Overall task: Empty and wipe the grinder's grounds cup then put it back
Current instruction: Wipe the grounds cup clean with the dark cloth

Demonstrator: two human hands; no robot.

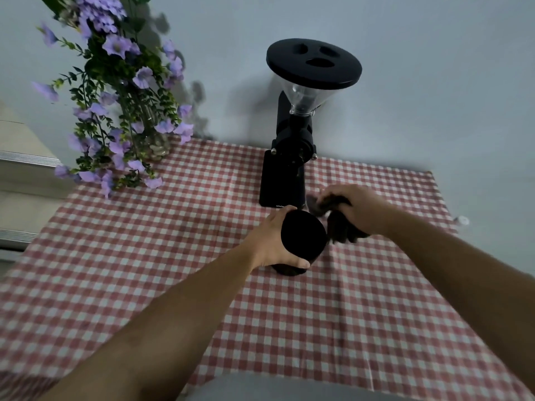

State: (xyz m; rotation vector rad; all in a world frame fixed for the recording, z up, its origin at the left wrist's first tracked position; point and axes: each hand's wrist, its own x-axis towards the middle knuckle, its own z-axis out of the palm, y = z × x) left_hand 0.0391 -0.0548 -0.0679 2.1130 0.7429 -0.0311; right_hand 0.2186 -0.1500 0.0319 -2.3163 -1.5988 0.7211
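Red-and-white checked cloth covers the table by a pale wall. Left hand fingers are curled around the black cylindrical grounds cup, held above the cloth, mouth tilted toward the camera. Right hand is closed on a dark crumpled wiping rag, just beside the rim. Behind them stands the black coffee grinder with clear hopper, near a vase of purple flowers.

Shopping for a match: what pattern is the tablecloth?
The tablecloth is red-and-white gingham check, clearest in the head view.
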